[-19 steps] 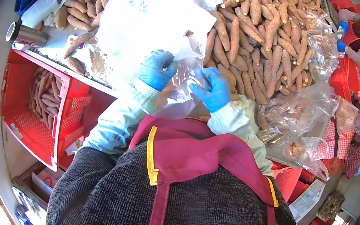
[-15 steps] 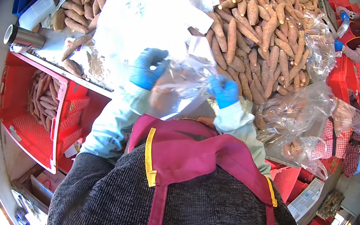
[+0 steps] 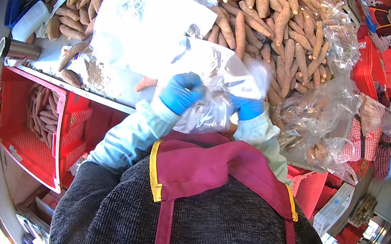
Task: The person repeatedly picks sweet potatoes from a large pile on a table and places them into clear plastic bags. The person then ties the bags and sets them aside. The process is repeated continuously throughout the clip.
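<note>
Clear crinkled plastic bag point(image 3: 213, 104), held at chest height before the heap of brown sweet potatoes point(image 3: 270, 13): blue-gloved left hand point(image 3: 181, 92) and right hand point(image 3: 247, 108) clamp its mouth; bag-opening step, apparently; filling wants it spread.

A clear plastic bag point(image 3: 216, 93) is held up off the table, crumpled and glossy, gripped at its upper left edge and lower right side, its film stretched loosely between.
</note>
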Demonstrator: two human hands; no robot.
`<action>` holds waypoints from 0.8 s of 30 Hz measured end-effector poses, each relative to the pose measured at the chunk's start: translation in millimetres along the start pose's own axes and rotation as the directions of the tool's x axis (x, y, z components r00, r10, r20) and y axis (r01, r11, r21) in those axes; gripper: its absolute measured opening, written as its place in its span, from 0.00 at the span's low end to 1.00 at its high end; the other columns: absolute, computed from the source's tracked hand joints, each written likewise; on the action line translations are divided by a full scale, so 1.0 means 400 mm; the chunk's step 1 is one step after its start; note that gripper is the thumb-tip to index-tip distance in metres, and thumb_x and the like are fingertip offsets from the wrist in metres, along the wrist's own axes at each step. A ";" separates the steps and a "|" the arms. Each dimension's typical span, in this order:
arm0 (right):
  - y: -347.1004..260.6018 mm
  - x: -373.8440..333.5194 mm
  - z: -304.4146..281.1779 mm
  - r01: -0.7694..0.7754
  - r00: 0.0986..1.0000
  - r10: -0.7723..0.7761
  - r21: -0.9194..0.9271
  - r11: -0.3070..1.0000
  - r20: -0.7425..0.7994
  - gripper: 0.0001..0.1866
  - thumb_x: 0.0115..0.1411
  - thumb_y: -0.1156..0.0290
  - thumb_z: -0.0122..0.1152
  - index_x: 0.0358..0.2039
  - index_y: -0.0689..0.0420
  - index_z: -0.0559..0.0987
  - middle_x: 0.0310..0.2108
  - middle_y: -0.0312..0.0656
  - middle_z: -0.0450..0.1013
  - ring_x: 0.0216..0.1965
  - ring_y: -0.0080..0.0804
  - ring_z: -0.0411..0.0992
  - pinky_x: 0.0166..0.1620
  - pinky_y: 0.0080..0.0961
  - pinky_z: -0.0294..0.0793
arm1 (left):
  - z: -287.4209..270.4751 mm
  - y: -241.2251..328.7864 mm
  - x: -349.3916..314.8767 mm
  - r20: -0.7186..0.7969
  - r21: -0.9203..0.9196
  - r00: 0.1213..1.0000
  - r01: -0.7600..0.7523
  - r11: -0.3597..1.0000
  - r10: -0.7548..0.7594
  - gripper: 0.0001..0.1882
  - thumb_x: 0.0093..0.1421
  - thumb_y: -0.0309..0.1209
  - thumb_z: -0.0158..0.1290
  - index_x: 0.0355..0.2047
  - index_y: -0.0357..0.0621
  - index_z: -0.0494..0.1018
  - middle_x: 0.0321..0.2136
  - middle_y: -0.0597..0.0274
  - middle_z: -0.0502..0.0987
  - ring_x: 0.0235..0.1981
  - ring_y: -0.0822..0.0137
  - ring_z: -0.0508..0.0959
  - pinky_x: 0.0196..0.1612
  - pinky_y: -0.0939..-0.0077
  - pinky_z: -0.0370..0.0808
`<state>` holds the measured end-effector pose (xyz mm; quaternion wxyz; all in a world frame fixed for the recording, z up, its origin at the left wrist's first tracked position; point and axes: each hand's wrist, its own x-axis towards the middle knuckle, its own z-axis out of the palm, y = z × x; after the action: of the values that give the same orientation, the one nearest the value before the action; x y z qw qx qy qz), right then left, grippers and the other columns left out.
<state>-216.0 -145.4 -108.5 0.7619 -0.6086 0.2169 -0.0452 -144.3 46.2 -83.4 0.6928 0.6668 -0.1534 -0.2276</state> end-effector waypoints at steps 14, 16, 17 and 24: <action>-0.155 0.003 -0.010 0.089 0.988 -0.075 0.103 0.991 -0.134 0.15 0.46 0.82 0.53 0.12 0.50 0.61 0.12 0.27 0.57 0.14 0.15 0.54 0.18 0.12 0.55 | -0.056 0.139 -0.002 0.196 0.561 0.841 -0.518 0.646 0.505 0.39 0.35 0.34 0.63 0.49 0.42 0.60 0.48 0.55 0.63 0.48 0.57 0.64 0.51 0.69 0.59; -0.156 0.001 0.020 0.045 0.986 -0.057 0.082 0.996 0.157 0.15 0.44 0.84 0.55 0.11 0.52 0.62 0.13 0.27 0.57 0.16 0.13 0.54 0.20 0.12 0.56 | 0.031 0.142 0.007 0.320 0.679 0.767 -0.595 0.430 0.556 0.34 0.36 0.28 0.59 0.48 0.43 0.62 0.43 0.54 0.67 0.46 0.56 0.66 0.48 0.68 0.63; -0.151 0.001 0.020 0.094 0.987 -0.096 0.025 0.995 0.131 0.15 0.43 0.84 0.56 0.11 0.53 0.62 0.13 0.27 0.57 0.17 0.13 0.55 0.21 0.12 0.56 | 0.024 0.133 0.032 0.407 0.711 0.741 -0.624 0.324 0.533 0.30 0.37 0.25 0.57 0.45 0.45 0.65 0.40 0.54 0.68 0.44 0.57 0.68 0.45 0.69 0.65; -0.056 -0.074 -0.146 0.177 0.974 -0.107 -0.382 0.907 0.199 0.06 0.46 0.81 0.57 0.27 0.59 0.74 0.29 0.35 0.70 0.29 0.19 0.66 0.33 0.14 0.65 | -0.312 0.055 0.103 -0.399 0.060 0.909 -0.103 0.993 0.119 0.10 0.55 0.28 0.44 0.34 0.37 0.70 0.26 0.65 0.73 0.24 0.78 0.69 0.26 0.88 0.65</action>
<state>-261.0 -194.3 -88.8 0.6333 -0.7662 0.1093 -0.0025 -42.6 131.5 -73.4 0.7087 0.7024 -0.0498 -0.0433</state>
